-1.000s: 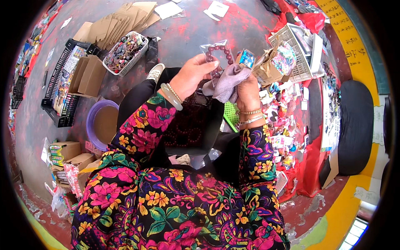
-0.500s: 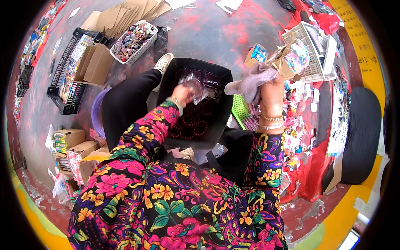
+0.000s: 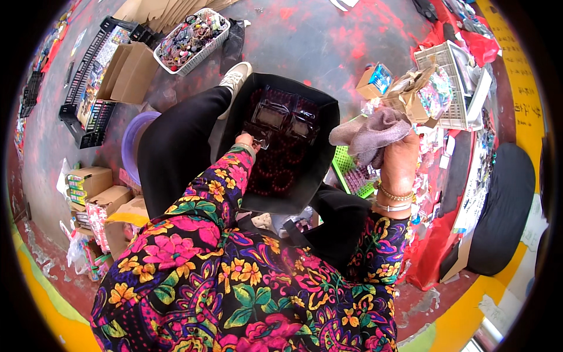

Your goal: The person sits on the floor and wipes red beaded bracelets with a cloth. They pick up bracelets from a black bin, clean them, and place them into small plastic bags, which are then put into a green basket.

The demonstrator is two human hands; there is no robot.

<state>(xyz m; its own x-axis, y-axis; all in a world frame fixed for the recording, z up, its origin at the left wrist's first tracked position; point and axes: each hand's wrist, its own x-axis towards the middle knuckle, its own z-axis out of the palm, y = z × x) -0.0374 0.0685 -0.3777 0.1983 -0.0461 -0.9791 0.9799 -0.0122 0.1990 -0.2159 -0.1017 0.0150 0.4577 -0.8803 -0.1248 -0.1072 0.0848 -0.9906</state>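
A black tub (image 3: 231,176) stands between my legs, with strands of dark red beads (image 3: 272,176) in its lower part and several shiny clear packets (image 3: 278,105) at its far end. Inside its left side, my left hand (image 3: 247,141) is closed on the edge of a small clear plastic packet (image 3: 258,134). My right hand (image 3: 401,154) is raised to the right of the tub, its fingers largely behind a bunched greyish-purple cloth (image 3: 381,132) that it holds. A pale rounded piece (image 3: 346,130) shows at the cloth's left end; what it is I cannot tell.
A green basket (image 3: 352,173) with beads sits right of the tub. Beyond are a small carton (image 3: 374,81) and a cream crate (image 3: 443,56). On the left are a white basket of hair ties (image 3: 193,41), a black crate (image 3: 88,138), a purple basin (image 3: 132,141) and cartons (image 3: 126,220).
My left hand has moved down and left inside the tub; the clear packet it held at the far end now lies with the others. My right hand keeps the cloth. The view has shifted slightly.
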